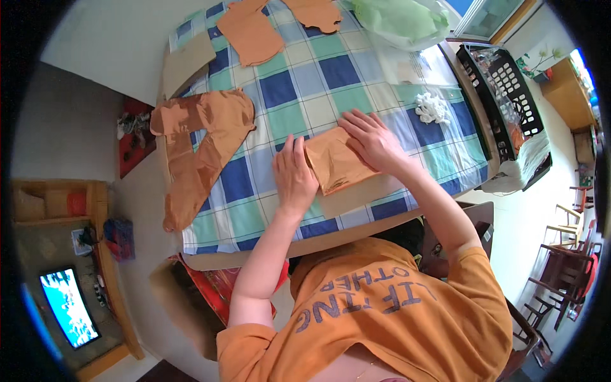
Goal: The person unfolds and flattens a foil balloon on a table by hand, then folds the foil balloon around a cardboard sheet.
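Observation:
A flat, folded piece of shiny copper-coloured foil (332, 167) lies near the front edge of the table, on a beige cardboard sheet (359, 197). My left hand (294, 175) rests along the foil's left edge, fingers stretched out. Flat across the foil's upper right part lies my right hand (372, 140), its fingers extended. To the left, a flat copper foil balloon (219, 137) with a hole in it spreads over the table edge. Two more flat orange-copper shapes, one on the left (250, 35) and one on the right (316, 14), lie at the far side.
A checked cloth (280, 89) covers the table. A bundle of white string (433, 108) lies right, near a clear plastic bag (423, 67) and a pale green bag (407, 22). Cardboard (189, 62) sits far left. A black basket (503, 95) stands beyond the right edge.

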A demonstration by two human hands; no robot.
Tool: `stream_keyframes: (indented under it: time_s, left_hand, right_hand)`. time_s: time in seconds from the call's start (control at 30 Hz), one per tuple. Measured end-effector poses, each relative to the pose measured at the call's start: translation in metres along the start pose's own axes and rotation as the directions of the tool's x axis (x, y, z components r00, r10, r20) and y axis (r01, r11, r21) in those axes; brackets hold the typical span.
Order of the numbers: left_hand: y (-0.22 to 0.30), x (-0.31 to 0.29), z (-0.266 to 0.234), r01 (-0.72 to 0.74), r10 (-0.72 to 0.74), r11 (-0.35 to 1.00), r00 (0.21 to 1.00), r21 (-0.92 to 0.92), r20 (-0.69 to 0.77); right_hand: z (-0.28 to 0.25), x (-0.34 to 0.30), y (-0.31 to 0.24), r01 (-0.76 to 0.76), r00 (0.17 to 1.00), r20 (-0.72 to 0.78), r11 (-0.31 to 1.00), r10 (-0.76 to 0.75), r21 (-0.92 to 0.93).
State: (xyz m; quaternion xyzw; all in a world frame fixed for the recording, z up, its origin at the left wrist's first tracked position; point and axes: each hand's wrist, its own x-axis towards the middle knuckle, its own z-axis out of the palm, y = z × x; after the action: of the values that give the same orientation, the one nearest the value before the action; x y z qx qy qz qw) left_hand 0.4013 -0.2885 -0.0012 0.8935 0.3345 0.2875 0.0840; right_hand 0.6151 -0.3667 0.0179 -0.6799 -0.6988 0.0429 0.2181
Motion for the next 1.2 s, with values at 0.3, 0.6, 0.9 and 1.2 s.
stream_keyframes:
  time_s: [0.3,0.6,0.9,1.2]
  left_hand:
    - [-0.011,0.003,0.001,-0.003,0.008,0.995,0.999,0.104,-0.043]
    - [-0.042,0.036,-0.003,0.244,-0.22,0.955,0.964,-0.171,0.146]
    - [-0.015,0.05,-0.013,0.195,-0.195,0.981,0.976,0.013,0.098]
    - [0.036,0.015,0.029,-0.07,0.064,0.997,0.974,0.022,0.217]
  right_hand:
    - [-0.002,-0.03,-0.012,-0.025,0.999,-0.021,0.998,0.024,-0.049]
    - [0.0,-0.029,-0.013,-0.023,0.999,-0.036,0.998,0.021,-0.061]
    - [0.0,-0.035,-0.008,-0.026,0.999,-0.045,0.997,0.022,-0.079]
    - [-0.001,-0.031,-0.011,-0.015,0.999,-0.037,0.998,0.013,-0.059]
